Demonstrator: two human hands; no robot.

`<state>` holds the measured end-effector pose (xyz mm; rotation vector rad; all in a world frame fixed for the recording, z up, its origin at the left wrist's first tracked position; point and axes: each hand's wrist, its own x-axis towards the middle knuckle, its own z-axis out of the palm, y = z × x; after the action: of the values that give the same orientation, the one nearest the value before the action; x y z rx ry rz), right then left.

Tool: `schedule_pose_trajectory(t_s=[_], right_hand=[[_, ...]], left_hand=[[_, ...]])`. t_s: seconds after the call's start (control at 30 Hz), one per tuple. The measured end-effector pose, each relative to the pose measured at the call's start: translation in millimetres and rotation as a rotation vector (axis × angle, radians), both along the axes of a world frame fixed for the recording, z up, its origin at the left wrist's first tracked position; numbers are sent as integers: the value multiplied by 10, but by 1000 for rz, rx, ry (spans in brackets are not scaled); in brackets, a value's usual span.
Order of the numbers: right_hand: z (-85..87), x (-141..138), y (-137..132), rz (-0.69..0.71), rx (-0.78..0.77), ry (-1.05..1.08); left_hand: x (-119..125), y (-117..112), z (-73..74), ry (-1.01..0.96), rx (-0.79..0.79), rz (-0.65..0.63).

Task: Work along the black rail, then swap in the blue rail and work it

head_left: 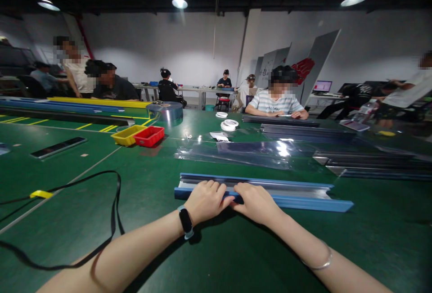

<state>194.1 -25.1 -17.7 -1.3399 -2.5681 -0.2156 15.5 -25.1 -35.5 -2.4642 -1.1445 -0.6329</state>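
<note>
A long metal profile with blue film edges [290,191] lies across the green table [236,248] in front of me. My left hand [206,200] rests on its near edge, fingers curled over it, a black band on the wrist. My right hand [256,203] sits right beside it, touching the left fingers and pressing on the same blue edge. A thin bracelet is on my right forearm.
Clear plastic sheets [256,151] lie beyond the profile. A yellow tray [126,135] and a red tray [149,135] stand at the left, tape rolls [228,125] farther back. Stacked profiles [374,163] fill the right. A black strap [114,203] loops on the left. A person in a striped shirt [277,101] sits opposite.
</note>
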Motion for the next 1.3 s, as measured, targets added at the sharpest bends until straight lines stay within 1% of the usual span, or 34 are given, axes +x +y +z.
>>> schedule_pose_trajectory(t_s=[0.07, 0.13, 0.4, 0.87, 1.0, 1.1, 1.3], right_hand=[[-35, 4, 17, -12, -1, -31], [-58, 0, 30, -12, -1, -44], [-76, -1, 47, -40, 27, -60], [-116, 17, 95, -39, 54, -68], [-117, 31, 118, -18, 47, -89], [-118, 33, 113, -2, 52, -73], [-123, 25, 68, -20, 67, -37]], left_hand=[[16, -3, 6, 10, -10, -43], [26, -1, 1, 8, -27, -54], [23, 11, -19, 2, -48, -45], [27, 5, -11, -17, -48, -39], [33, 6, -3, -1, -56, -38], [30, 6, -4, 6, -60, -35], [27, 7, -8, 1, -50, -41]])
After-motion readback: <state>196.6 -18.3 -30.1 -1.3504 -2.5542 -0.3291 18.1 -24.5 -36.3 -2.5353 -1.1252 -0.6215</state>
